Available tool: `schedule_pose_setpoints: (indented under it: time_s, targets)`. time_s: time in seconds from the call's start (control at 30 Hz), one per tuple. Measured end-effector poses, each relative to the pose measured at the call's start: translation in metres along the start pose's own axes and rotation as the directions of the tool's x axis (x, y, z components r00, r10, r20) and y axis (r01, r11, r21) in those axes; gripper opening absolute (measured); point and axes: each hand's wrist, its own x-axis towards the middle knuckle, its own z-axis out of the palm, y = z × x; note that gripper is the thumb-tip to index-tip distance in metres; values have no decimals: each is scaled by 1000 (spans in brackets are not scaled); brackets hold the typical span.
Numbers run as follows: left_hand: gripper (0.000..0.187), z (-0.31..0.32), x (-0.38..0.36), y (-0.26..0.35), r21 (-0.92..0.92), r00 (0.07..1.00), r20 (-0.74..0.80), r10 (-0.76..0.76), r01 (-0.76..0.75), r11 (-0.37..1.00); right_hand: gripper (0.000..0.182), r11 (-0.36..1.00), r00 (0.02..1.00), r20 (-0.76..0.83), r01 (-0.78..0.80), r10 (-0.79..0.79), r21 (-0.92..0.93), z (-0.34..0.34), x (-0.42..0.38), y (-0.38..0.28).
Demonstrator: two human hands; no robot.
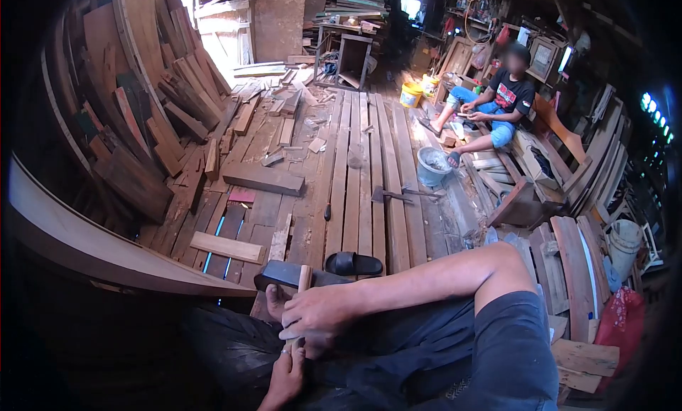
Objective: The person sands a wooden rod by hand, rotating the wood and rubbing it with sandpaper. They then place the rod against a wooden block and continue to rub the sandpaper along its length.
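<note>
A narrow light wooden piece (305, 277) stands up between my hands, its upper end near a dark block (290, 274) beside my bare foot. My right hand (318, 311) is wrapped over the piece from the right, fingers bent around its middle. Below it, my left hand (286, 374) grips the lower end of the same piece, with the thumb pressed along it. Part of the piece is hidden under my fingers. Both hands are over my dark trousers.
Planks cover the floor, with a black slipper (353, 264), a hatchet (380, 194) and a thick beam (263, 179) on it. A person (513, 91) sits at the right behind a grey bucket (432, 166). Boards (135, 137) lean at the left.
</note>
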Motion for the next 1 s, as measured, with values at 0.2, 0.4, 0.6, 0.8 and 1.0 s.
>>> schedule_pose_setpoints:
  time_s: [0.2, 0.4, 0.6, 0.8, 1.0]
  targets:
    - [35, -3, 4, -13, -45, 992, 12, -127, 128, 991, 16, 982, 996, 24, -83, 89, -172, -24, -16, 16]
    - [34, -4, 3, -18, -185, 987, 10, -160, 159, 970, 18, 961, 957, 90, -277, 276, -4, -51, -10, 9]
    - [40, -13, 0, -4, -375, 968, 108, -225, 249, 893, 42, 873, 907, -18, -398, 420, 282, -37, -43, 44]
    - [60, -17, 0, 12, -119, 989, 144, -29, 46, 992, 46, 548, 695, 409, -718, 591, 429, -54, -51, 39]
    - [69, -23, -7, 12, -17, 986, 168, -15, 18, 1000, 21, 497, 600, 113, -740, 792, 453, -40, -50, 44]
